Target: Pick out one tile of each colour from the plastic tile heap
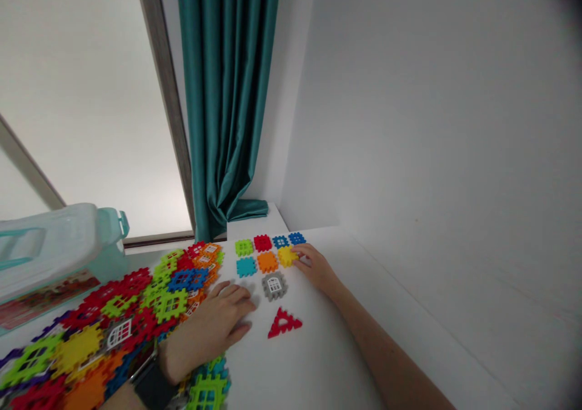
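Left hand [226, 316] beside heaped plastic waffle tiles [136, 319]

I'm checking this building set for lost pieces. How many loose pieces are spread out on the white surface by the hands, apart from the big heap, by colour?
Green piece: 1
Red pieces: 2
Blue pieces: 2
Teal piece: 1
Orange piece: 1
Yellow piece: 1
Grey window piece: 1
Total: 9

Soft window [82, 94] daylight, corners perhaps dim (lens vignette).

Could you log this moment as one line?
left hand: beside gray window tile | right hand: touching yellow waffle tile | red triangle tile: on white table
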